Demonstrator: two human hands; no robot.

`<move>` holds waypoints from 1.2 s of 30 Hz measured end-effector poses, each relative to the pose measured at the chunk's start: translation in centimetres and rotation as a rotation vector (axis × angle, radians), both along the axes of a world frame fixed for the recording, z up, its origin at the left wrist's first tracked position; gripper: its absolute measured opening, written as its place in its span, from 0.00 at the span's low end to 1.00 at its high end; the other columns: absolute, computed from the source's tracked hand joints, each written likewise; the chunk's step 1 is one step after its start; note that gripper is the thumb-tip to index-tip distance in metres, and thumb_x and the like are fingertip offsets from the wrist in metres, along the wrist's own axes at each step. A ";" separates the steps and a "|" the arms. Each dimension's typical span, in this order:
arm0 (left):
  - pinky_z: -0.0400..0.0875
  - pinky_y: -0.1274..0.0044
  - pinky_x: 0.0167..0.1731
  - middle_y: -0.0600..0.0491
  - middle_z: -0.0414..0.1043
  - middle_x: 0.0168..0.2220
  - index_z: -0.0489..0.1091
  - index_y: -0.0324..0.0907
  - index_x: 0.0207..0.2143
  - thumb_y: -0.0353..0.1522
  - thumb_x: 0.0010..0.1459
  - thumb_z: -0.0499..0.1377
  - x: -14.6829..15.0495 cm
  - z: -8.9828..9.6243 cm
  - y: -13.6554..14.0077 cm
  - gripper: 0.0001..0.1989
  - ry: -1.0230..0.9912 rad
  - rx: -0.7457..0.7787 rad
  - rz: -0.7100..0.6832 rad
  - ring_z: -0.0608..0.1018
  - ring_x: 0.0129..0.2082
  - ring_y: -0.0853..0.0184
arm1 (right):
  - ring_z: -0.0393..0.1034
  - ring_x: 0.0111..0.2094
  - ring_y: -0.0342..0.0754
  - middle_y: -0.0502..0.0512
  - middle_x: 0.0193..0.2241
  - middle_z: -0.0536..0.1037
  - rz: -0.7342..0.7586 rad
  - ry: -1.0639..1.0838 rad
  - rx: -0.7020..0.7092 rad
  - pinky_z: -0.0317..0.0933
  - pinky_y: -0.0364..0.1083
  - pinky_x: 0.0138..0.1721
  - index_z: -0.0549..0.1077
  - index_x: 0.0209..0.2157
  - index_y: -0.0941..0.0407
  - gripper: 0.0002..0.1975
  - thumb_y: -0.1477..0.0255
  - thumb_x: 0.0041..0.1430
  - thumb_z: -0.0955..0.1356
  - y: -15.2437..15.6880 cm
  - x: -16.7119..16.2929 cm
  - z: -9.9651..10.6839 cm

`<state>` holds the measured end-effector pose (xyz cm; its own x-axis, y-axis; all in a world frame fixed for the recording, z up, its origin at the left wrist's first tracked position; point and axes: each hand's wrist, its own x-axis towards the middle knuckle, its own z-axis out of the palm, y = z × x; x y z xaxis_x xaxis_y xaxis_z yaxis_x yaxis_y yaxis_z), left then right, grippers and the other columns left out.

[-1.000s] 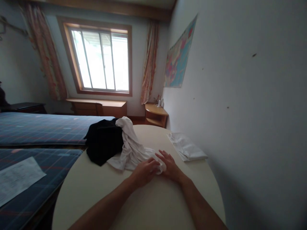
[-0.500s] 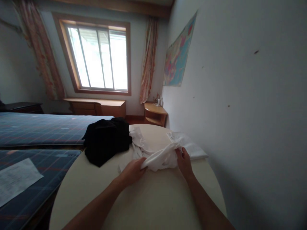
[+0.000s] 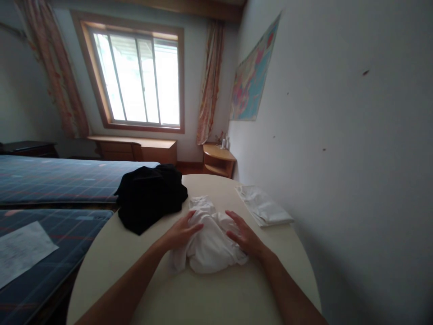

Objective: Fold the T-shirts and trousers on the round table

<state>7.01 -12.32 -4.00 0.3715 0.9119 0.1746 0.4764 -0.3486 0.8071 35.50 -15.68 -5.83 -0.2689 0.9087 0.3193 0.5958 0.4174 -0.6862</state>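
On the pale round worktop (image 3: 203, 298), the white cloth (image 3: 213, 255) could crease further if its loose near-left flap gets caught beneath the heap. It looks soft and crumpled, rounded at its near edge. The left hand (image 3: 181, 232) and right hand (image 3: 247, 235) flank it, fingers spread wide; uneven pressure might skew it. Its far end bunches narrowly, just beside the black cloth (image 3: 149, 196), which it could snag if pushed.
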 end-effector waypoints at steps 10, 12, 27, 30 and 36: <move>0.67 0.75 0.40 0.51 0.77 0.39 0.71 0.45 0.41 0.32 0.53 0.56 0.5 1.2 -2.7 0.12 0.377 0.134 -0.267 0.77 0.39 0.60 | 0.71 0.52 0.55 0.63 0.54 0.74 -0.033 -0.065 -0.046 0.62 0.55 0.56 0.69 0.59 0.57 0.31 0.66 0.53 0.71 0.2 1.0 0.1; 0.65 0.78 0.31 0.55 0.74 0.31 0.71 0.45 0.35 0.31 0.52 0.54 0.3 2.0 -3.0 0.08 0.370 0.013 -0.369 0.75 0.31 0.64 | 0.73 0.48 0.55 0.61 0.48 0.79 -0.033 -0.080 -0.067 0.63 0.54 0.54 0.75 0.52 0.56 0.23 0.64 0.55 0.70 0.2 1.4 0.2; 0.68 0.71 0.46 0.48 0.76 0.43 0.66 0.43 0.51 0.40 0.61 0.49 -2.5 0.3 1.6 0.19 0.148 0.106 0.226 0.77 0.44 0.58 | 0.74 0.36 0.49 0.58 0.41 0.80 -0.155 0.735 -0.185 0.69 0.48 0.38 0.60 0.58 0.53 0.32 0.52 0.57 0.66 2.2 2.3 -0.7; 0.66 0.68 0.49 0.41 0.73 0.52 0.64 0.42 0.56 0.43 0.58 0.55 -1.5 -0.6 0.8 0.26 0.348 0.153 0.114 0.75 0.51 0.53 | 0.69 0.54 0.54 0.65 0.59 0.69 0.060 0.610 -0.241 0.65 0.53 0.52 0.57 0.61 0.52 0.38 0.59 0.51 0.71 1.6 1.8 -0.9; 0.67 0.74 0.37 0.50 0.78 0.34 0.73 0.42 0.37 0.44 0.60 0.52 -1.3 0.9 -0.3 0.17 0.329 0.049 -0.014 0.78 0.36 0.59 | 0.72 0.50 0.51 0.62 0.53 0.74 0.045 0.298 -0.253 0.63 0.53 0.54 0.60 0.62 0.55 0.37 0.68 0.51 0.72 0.7 1.5 -0.9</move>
